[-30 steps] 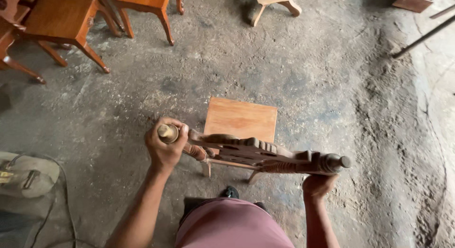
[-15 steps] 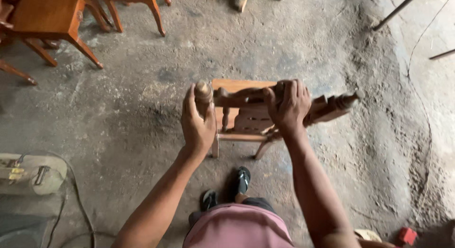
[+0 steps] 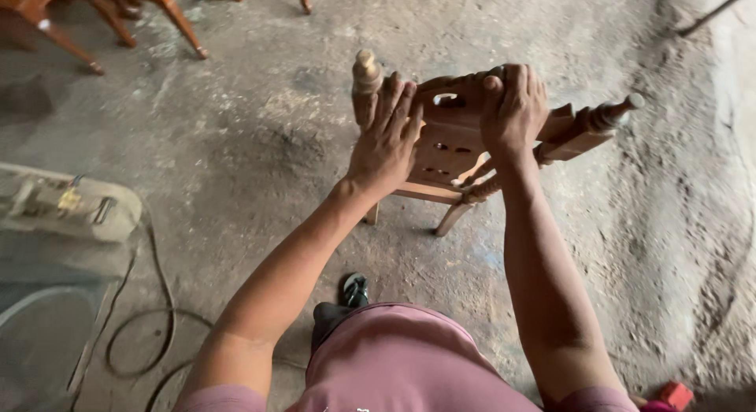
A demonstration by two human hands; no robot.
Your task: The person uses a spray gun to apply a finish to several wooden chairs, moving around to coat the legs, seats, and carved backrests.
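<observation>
Seen from above, the person's left hand point(image 3: 387, 136) lay flat, fingers spread, against the left post of a small unfinished wooden chair point(image 3: 457, 148), just below the post's rounded knob. The right hand point(image 3: 513, 109) was curled over the carved top rail of the chair back, fingers wrapped around it. Both hands were clamped on the chair, close together but not touching each other.

The chair was tipped towards the person, its back uppermost and its legs angled down to the concrete floor point(image 3: 260, 144); the right post with its turned tip stuck out to the right. The seat was mostly hidden behind the back.

The step in hand looked like handling or turning the chair to check it. Any further move would call for a firm hold with both hands, since the chair appeared to be balancing on its legs only.

Farther out, a power tool point(image 3: 67, 207) lay on the floor at the left with a black cable point(image 3: 146, 302) looping from it. Legs of darker finished furniture point(image 3: 102, 10) stood at the top left. A sandalled foot point(image 3: 354, 288) showed below the chair.
</observation>
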